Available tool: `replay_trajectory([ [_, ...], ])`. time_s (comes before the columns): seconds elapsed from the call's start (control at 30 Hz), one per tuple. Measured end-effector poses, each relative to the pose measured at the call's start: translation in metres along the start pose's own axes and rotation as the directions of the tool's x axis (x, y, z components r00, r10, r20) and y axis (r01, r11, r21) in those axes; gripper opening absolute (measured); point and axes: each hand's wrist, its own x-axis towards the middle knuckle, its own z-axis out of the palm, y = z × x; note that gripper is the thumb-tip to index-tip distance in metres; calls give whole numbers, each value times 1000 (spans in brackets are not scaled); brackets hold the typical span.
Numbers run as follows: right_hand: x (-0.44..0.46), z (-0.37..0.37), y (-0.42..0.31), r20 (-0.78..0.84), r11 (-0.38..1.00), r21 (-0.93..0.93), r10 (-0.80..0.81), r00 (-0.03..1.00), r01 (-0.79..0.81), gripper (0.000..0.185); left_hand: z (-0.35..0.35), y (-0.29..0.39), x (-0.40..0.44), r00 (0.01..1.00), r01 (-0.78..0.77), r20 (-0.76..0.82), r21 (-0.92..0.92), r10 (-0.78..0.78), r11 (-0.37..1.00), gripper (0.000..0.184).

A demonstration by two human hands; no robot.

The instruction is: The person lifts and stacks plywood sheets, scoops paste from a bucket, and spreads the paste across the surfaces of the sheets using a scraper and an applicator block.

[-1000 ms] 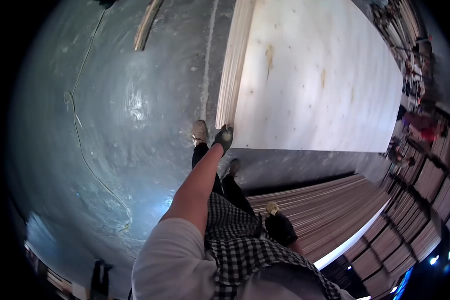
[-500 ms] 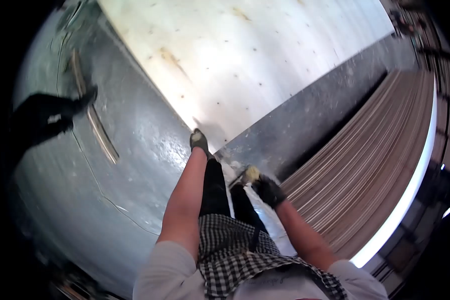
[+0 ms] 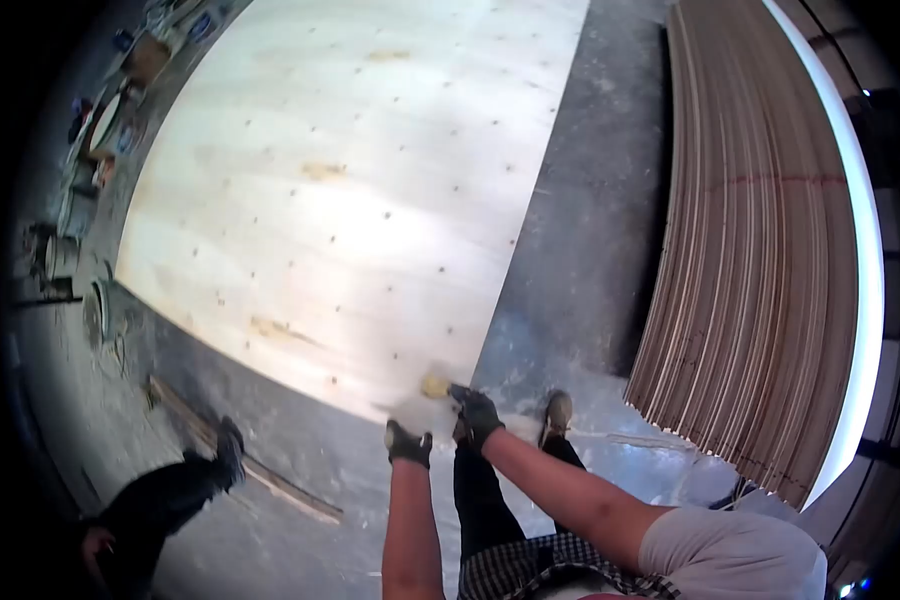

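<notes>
A large pale plywood sheet (image 3: 360, 260) with scattered dark spots lies before me. My right hand (image 3: 478, 415), in a dark glove, is closed around a small hand tool (image 3: 437, 386) with a yellowish end. That end is over the sheet near its close right corner; blur hides the tool's exact kind. My left hand (image 3: 408, 443), also gloved, is at the sheet's near edge, left of the right hand. Its thumb and fingers look apart, with nothing visible between them; whether it touches the edge I cannot tell.
To the right rises a tall stack of thin brown boards (image 3: 760, 250). A wooden strip (image 3: 280, 487) lies on the grey floor (image 3: 600, 180) at lower left, beside another person's dark-clothed leg (image 3: 170, 495). Containers and clutter (image 3: 70, 215) line the far left.
My view has turned, showing more of the sheet and the left side. My right hand has brought the tool from beside my legs to above the sheet. My left hand no longer rests on the corner.
</notes>
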Motion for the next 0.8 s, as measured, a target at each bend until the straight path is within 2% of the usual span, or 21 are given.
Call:
replay_trajectory([
  [0.03, 4, -9, 4, 50, 999, 32, -13, 999, 12, 30, -1, -1, -6, 999, -21, -42, 12, 21, 1000, 45],
  [0.07, -1, -10, -15, 79, 995, 55, 81, 994, -86, 29, -9, -3, -6, 998, -50, -46, 25, 51, 998, 52],
  [0.1, -21, -7, -44, 110, 980, 72, 179, 978, -187, 28, -54, -23, 43, 949, -217, 217, -68, 227, 974, 62],
  [0.13, -32, -8, -65, 143, 954, 85, 273, 951, -287, 28, -57, -18, 48, 909, -291, 257, -171, 328, 941, 67],
  [0.17, -29, -15, -65, 192, 920, 174, 317, 929, -350, 27, -52, -13, 52, 856, -354, 288, -279, 430, 893, 72],
  [0.23, -30, -29, -55, 311, 809, 338, 386, 868, -481, 27, -43, 26, 11, 916, -328, 201, -120, 346, 937, 72],
  [0.27, -34, -28, -59, 303, 840, 285, 377, 875, -461, 24, -29, 36, 2, 792, -355, 428, -256, 435, 899, 72],
  [0.37, -36, -33, -87, 338, 760, 365, 430, 837, -537, 24, -53, 46, 52, 913, -285, 266, -131, 311, 950, 67],
  [0.4, -40, -37, -94, 369, 733, 404, 416, 831, -547, 24, -51, 45, 50, 896, -358, 258, -65, 363, 931, 68],
  [0.5, -56, -88, -110, 437, 643, 561, 305, 846, -521, 22, -41, 44, 40, 884, -453, 90, -74, 458, 889, 67],
  [0.6, -64, -152, -118, 386, 531, 652, 381, 840, -540, 27, -42, 34, 26, 860, -491, 155, -11, 487, 871, 68],
  [0.67, -66, -174, -126, 350, 451, 712, 436, 829, -538, 30, -33, 12, 19, 877, -471, 119, 22, 465, 882, 71],
  [0.7, -68, -179, -134, 315, 467, 701, 475, 822, -539, 30, -23, -7, 20, 885, -460, 106, 37, 454, 887, 72],
  [0.8, -69, -213, -141, 214, 516, 680, 541, 813, -522, 32, 7, -108, 31, 914, -321, 263, 4, 308, 947, 83],
])
